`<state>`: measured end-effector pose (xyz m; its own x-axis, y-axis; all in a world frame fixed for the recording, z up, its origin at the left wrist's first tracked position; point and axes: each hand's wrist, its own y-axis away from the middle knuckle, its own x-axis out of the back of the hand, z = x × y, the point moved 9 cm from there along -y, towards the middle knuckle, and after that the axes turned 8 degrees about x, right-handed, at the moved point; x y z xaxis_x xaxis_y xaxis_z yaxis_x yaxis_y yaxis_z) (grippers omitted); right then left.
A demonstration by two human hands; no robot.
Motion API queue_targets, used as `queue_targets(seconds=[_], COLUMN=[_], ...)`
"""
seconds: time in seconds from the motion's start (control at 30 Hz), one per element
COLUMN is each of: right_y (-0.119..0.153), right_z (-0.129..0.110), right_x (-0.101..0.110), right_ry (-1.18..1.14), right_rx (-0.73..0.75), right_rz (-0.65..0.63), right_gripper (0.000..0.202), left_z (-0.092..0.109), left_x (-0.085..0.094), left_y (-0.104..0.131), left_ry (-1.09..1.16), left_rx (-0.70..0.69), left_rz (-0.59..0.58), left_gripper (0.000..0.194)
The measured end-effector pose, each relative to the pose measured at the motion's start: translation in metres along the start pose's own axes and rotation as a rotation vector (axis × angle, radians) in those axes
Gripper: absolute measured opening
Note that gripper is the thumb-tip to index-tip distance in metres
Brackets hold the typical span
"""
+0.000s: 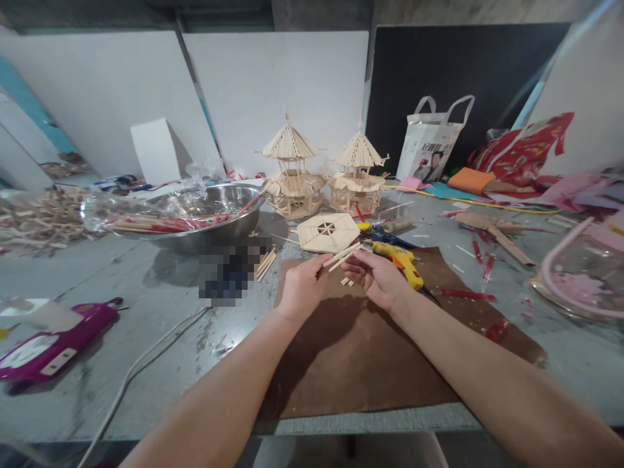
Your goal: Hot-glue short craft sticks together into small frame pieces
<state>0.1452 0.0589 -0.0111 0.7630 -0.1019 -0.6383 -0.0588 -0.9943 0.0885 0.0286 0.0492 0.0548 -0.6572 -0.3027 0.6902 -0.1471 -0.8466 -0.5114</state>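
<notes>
Over the brown mat [361, 364], my left hand [307, 283] and my right hand [373, 276] are close together, both closed on a few thin wooden sticks [342, 255] that span the gap between them. Just beyond my fingers lies a flat hexagonal wooden panel [305, 233] with a spoked opening at its centre. A yellow glue gun [402, 263] rests to the right of my right hand. Below the held sticks, some short stick pieces [347, 281] lie on the mat. More sticks [266, 263] sit left of my left hand.
Two stick pagoda models [292, 146] [359, 153] stand at the back. A metal bowl [238, 224] holds plastic-wrapped sticks. A purple device [63, 338] and a cable [129, 374] lie left. Red scraps [468, 294], a clear pink-handled bag [585, 273] and a white bag [429, 146] are right.
</notes>
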Motion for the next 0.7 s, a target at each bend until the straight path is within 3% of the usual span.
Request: queue_targets(seconds=[0.23,0.7], right_y=[-0.0005,-0.0021], right_z=[-0.0015,-0.0047], right_x=[0.0012,0.0013], right_ry=[0.032,0.104], right_rx=[0.032,0.052], right_rz=[-0.015,-0.086], right_gripper=[0.006,0.007], left_z=[0.0064,-0.0033], left_x=[0.0006,-0.0071], left_y=[0.0012,0.0002], left_ry=[-0.018,0.097], left_rx=[-0.069,0.024], left_rz=[0.002,-0.072], left_gripper=[0.027,0.023])
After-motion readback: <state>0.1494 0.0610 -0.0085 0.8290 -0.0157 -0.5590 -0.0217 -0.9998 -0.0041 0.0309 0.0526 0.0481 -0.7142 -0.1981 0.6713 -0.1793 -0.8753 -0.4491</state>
